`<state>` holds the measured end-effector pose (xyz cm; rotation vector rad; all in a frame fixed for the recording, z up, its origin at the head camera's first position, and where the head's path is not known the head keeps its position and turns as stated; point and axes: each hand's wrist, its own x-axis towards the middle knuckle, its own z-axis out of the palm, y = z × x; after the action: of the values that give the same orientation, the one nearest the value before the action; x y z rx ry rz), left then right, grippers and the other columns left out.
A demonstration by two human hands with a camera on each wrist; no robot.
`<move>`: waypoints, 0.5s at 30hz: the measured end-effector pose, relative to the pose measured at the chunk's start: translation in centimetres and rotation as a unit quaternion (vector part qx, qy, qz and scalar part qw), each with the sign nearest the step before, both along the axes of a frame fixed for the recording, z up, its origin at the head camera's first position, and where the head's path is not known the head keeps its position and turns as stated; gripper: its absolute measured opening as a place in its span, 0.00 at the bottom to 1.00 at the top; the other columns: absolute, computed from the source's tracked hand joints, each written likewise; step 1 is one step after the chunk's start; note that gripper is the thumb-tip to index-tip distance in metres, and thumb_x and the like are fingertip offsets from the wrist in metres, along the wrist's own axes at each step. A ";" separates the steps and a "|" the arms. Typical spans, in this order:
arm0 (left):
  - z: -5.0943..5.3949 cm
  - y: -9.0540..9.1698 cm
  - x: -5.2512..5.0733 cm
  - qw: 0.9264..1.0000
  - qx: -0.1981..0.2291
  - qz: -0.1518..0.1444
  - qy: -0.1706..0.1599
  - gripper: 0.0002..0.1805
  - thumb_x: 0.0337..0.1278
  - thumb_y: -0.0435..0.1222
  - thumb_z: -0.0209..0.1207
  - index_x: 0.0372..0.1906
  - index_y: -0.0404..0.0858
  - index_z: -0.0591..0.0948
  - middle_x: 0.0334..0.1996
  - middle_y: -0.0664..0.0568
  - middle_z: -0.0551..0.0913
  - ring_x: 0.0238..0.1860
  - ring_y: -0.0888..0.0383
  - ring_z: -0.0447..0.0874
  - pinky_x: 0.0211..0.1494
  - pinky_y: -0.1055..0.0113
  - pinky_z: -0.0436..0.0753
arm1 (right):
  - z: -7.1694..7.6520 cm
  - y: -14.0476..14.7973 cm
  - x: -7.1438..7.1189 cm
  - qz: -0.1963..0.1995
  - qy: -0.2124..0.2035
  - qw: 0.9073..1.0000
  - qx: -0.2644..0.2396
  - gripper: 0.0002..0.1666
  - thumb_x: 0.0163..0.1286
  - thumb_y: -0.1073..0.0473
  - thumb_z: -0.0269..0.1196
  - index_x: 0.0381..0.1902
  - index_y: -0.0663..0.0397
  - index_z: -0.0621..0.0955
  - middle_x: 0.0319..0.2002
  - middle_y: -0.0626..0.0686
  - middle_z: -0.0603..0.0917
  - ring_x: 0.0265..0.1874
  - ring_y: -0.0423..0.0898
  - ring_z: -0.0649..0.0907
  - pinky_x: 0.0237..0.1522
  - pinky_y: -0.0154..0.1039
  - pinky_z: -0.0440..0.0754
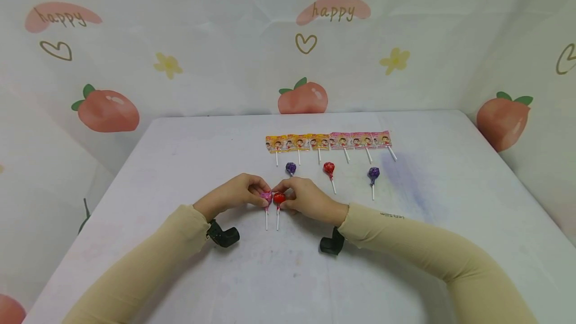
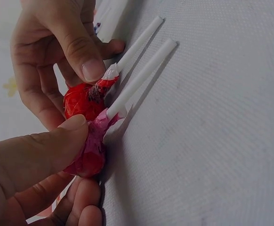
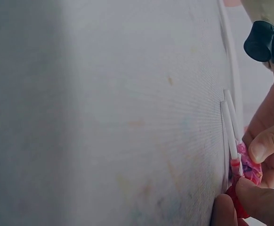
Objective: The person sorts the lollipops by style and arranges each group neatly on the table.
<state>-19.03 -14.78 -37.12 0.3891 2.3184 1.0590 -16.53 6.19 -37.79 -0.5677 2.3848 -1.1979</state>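
Note:
Side by side on the white cloth lie a pink-wrapped lollipop (image 1: 266, 197) and a red-wrapped lollipop (image 1: 279, 198), their white sticks pointing toward the person. The left hand (image 1: 240, 195) pinches the pink one by its candy head, thumb on the near side. From the other side the right hand (image 1: 310, 199) holds the head of the red one between thumb and fingers. In the left wrist view the pink wrapper (image 2: 91, 155) and the red wrapper (image 2: 80, 100) are close together, both sticks nearly parallel.
Behind the hands lie a purple lollipop (image 1: 291, 168), partly hidden, a red lollipop (image 1: 329, 168) and another purple lollipop (image 1: 373, 174). Farther back runs a row of flat-wrapped lollipops, several with yellow wrappers (image 1: 298, 142) and several with pink wrappers (image 1: 363, 140). A patterned cloth hangs behind the table.

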 end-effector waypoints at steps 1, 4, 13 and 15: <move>0.0 0.0 0.0 1.000 0.000 0.000 0.000 0.17 0.51 0.33 0.69 0.46 0.32 0.81 0.34 0.51 0.81 0.35 0.59 0.76 0.41 0.69 0.74 | 0.0 0.0 0.0 0.000 0.000 1.000 0.000 0.20 0.62 0.68 0.67 0.52 0.55 0.81 0.38 0.52 0.84 0.21 0.39 0.79 0.27 0.33 0.80; 0.0 0.0 0.0 1.000 0.003 -0.001 0.001 0.17 0.51 0.32 0.69 0.46 0.31 0.81 0.34 0.51 0.81 0.35 0.60 0.76 0.41 0.69 0.74 | 0.0 0.0 0.0 -0.001 0.000 1.000 0.000 0.20 0.62 0.68 0.66 0.53 0.55 0.80 0.38 0.52 0.84 0.21 0.39 0.79 0.27 0.33 0.80; 0.2 0.0 0.0 1.000 0.001 -0.005 0.004 0.16 0.51 0.32 0.69 0.45 0.32 0.81 0.36 0.50 0.82 0.36 0.60 0.77 0.43 0.69 0.74 | 0.7 0.6 0.1 -0.012 0.021 1.000 0.007 0.22 0.60 0.67 0.68 0.53 0.53 0.81 0.47 0.52 0.82 0.23 0.41 0.81 0.28 0.33 0.80; 0.2 0.0 0.0 1.000 0.002 -0.004 0.002 0.16 0.51 0.32 0.69 0.45 0.31 0.81 0.36 0.50 0.82 0.36 0.60 0.77 0.43 0.69 0.75 | 1.0 0.8 0.2 -0.016 0.030 0.999 0.016 0.22 0.60 0.65 0.69 0.54 0.51 0.81 0.50 0.52 0.81 0.25 0.40 0.81 0.29 0.32 0.80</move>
<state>-19.01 -14.76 -36.94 0.4029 2.3167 1.0602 -16.32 6.98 -36.76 -0.5653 2.4672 -1.1689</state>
